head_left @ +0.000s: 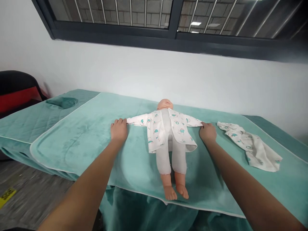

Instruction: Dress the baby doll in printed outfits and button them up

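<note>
A baby doll (165, 154) lies on its back on the green bed cover, its head toward the wall and its bare feet toward me. It wears a white patterned baby jacket (156, 133), which hangs apart at the front over the pale cloth body. Both sleeves are stretched out sideways. My left hand (119, 129) is closed on the end of one sleeve (137, 120). At the other side, my right hand (208, 131) pinches the end of the opposite sleeve (193, 121). The doll's own hands are hidden.
White patterned baby pants (252, 146) lie crumpled on the green cover (91, 141) to the right. A face hole (64, 102) shows in the bed at the left, near a black and red chair (19, 93). Behind the bed stands a white wall (120, 70) below a barred window.
</note>
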`<state>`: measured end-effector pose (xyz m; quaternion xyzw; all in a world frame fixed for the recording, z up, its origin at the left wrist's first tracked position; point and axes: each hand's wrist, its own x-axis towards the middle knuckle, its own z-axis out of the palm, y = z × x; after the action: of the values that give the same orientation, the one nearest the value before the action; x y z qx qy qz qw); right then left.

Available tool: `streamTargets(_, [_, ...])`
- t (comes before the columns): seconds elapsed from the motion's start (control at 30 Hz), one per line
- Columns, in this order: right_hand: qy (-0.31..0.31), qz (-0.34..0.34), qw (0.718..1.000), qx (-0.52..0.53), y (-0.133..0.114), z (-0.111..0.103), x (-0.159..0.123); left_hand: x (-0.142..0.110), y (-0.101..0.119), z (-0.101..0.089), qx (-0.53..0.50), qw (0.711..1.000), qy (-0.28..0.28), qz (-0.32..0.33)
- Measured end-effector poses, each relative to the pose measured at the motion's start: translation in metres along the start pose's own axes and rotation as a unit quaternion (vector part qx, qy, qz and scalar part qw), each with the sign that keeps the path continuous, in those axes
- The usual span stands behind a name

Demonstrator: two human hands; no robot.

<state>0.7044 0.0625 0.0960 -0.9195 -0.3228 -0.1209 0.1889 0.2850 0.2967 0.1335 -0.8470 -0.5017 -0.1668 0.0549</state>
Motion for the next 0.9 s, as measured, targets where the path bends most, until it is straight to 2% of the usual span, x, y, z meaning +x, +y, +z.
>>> streamTargets(0.3, [0.050,0.025,0.996,0.068,0.005,0.003,0.000,-0.006,0.006,0.000,0.037,0.998,0.005,-0.052])
streamTargets(0.4, [0.092,0.018,0.989,0.114,0.006,-0.002,-0.004,-0.006,0.008,-0.001,0.042,0.997,0.012,-0.071])
streamTargets(0.47, [0.126,0.010,0.982,0.142,-0.004,-0.009,-0.011,-0.005,0.009,-0.001,0.045,0.996,0.018,-0.081])
streamTargets(0.53, [0.146,-0.024,0.968,0.204,-0.027,-0.021,-0.022,-0.005,0.008,-0.001,0.046,0.995,0.023,-0.088])
streamTargets(0.57, [0.148,-0.060,0.951,0.266,-0.045,-0.030,-0.028,-0.004,0.007,0.000,0.047,0.994,0.024,-0.090])
streamTargets(0.63, [0.114,-0.148,0.910,0.369,-0.089,-0.050,-0.038,-0.004,0.006,0.001,0.049,0.994,0.025,-0.093])
streamTargets(0.67, [0.090,-0.195,0.899,0.382,-0.113,-0.060,-0.040,-0.004,0.006,0.002,0.050,0.994,0.025,-0.094])
streamTargets(0.73, [0.015,-0.268,0.894,0.359,-0.160,-0.078,-0.040,-0.003,0.005,0.002,0.051,0.994,0.022,-0.095])
streamTargets(0.77, [-0.034,-0.285,0.902,0.321,-0.180,-0.084,-0.036,-0.003,0.005,0.003,0.051,0.994,0.021,-0.095])
streamTargets(0.83, [-0.130,-0.279,0.928,0.209,-0.214,-0.087,-0.027,-0.002,0.005,0.003,0.050,0.994,0.017,-0.095])
streamTargets(0.9, [-0.185,-0.256,0.940,0.124,-0.235,-0.082,-0.018,-0.002,0.004,0.003,0.045,0.994,0.017,-0.096])
